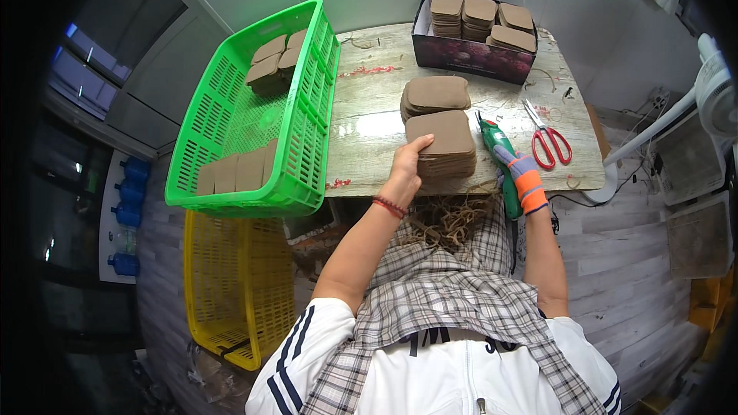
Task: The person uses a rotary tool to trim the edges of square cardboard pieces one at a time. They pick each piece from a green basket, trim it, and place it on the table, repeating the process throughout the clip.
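Note:
My bare left hand [410,163], a red beaded bracelet at its wrist, grips the near stack of brown square pads [440,134]. Its thumb lies on the top pad, while the other fingers are mostly hidden by the stack. Just behind stands a second stack of brown pads [436,94]. In a grey and orange work glove, my right hand [523,178] is closed around a green electric cutter [496,137]. The cutter's dark tip points away from me, just right of the stacks and apart from them. Red-handled scissors [550,145] lie to its right.
A green plastic basket [311,123] with brown pads stands at left, above a yellow crate [244,292]. At the table's back right is a dark box [469,58] full of pad stacks. Brown trimmings [453,224] lie on my lap; a white fan [716,92] stands far right.

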`<action>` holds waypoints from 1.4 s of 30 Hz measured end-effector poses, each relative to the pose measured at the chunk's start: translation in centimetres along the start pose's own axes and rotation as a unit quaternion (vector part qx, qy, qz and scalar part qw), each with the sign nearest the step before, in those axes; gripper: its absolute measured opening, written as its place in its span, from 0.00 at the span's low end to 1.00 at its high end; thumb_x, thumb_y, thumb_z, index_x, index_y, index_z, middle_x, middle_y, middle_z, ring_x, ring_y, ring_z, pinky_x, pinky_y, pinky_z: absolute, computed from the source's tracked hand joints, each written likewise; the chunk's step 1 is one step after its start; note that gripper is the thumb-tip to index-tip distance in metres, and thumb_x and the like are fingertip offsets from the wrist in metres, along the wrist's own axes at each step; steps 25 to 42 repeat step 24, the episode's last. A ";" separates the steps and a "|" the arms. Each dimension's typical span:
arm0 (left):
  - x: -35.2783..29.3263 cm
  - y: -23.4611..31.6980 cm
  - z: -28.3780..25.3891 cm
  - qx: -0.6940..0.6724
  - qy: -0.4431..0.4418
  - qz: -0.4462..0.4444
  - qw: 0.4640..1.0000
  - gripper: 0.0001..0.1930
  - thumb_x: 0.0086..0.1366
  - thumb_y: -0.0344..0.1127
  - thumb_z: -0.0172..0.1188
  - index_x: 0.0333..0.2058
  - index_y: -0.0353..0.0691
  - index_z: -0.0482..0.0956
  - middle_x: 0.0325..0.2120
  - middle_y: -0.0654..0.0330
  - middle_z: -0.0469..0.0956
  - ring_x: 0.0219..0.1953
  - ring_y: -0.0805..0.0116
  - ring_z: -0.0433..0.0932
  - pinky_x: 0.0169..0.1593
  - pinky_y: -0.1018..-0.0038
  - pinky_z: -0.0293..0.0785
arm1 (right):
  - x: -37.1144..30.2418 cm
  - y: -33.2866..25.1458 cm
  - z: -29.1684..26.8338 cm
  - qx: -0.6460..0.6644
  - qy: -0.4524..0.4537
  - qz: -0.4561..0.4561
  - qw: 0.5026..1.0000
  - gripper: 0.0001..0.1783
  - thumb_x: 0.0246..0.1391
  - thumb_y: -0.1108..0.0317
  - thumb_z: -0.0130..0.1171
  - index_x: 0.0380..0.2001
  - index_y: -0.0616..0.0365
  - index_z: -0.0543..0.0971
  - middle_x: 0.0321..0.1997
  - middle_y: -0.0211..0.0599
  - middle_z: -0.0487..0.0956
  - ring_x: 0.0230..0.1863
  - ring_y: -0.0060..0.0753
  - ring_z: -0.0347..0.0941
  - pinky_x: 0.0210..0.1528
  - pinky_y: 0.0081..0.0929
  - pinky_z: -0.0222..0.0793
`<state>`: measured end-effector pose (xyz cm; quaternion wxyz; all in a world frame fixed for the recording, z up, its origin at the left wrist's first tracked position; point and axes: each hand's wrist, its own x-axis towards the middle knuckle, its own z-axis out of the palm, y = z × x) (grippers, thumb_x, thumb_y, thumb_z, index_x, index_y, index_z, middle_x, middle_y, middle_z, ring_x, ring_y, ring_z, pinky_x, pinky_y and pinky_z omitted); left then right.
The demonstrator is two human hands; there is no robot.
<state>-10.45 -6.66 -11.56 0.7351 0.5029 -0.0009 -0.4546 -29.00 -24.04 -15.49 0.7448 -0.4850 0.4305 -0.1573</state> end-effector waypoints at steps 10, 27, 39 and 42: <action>0.6 -0.4 -0.7 0.304 0.171 0.154 0.924 0.39 0.53 0.51 0.64 0.52 0.24 0.62 0.51 0.42 0.63 0.54 0.55 0.64 0.55 0.66 0.63 | 0.3 0.0 0.0 0.050 -0.005 0.024 0.998 0.24 0.45 0.55 0.67 0.36 0.56 0.67 0.16 0.34 0.68 0.10 0.30 0.63 0.12 0.27 0.59; -4.3 30.5 -5.3 0.213 0.162 0.317 0.910 0.13 0.58 0.36 0.61 0.39 0.37 0.75 0.32 0.61 0.79 0.34 0.68 0.76 0.42 0.70 0.72 | 2.7 0.1 0.0 -0.017 -0.008 -0.041 0.999 0.24 0.44 0.53 0.67 0.39 0.58 0.74 0.21 0.39 0.75 0.12 0.30 0.67 0.14 0.27 0.63; -4.3 30.5 -5.3 0.213 0.162 0.317 0.910 0.13 0.58 0.36 0.61 0.39 0.37 0.75 0.32 0.61 0.79 0.34 0.68 0.76 0.42 0.70 0.72 | 2.7 0.1 0.0 -0.017 -0.008 -0.041 0.999 0.24 0.44 0.53 0.67 0.39 0.58 0.74 0.21 0.39 0.75 0.12 0.30 0.67 0.14 0.27 0.63; -4.3 30.5 -5.3 0.213 0.162 0.317 0.910 0.13 0.58 0.36 0.61 0.39 0.37 0.75 0.32 0.61 0.79 0.34 0.68 0.76 0.42 0.70 0.72 | 2.7 0.1 0.0 -0.017 -0.008 -0.041 0.999 0.24 0.44 0.53 0.67 0.39 0.58 0.74 0.21 0.39 0.75 0.12 0.30 0.67 0.14 0.27 0.63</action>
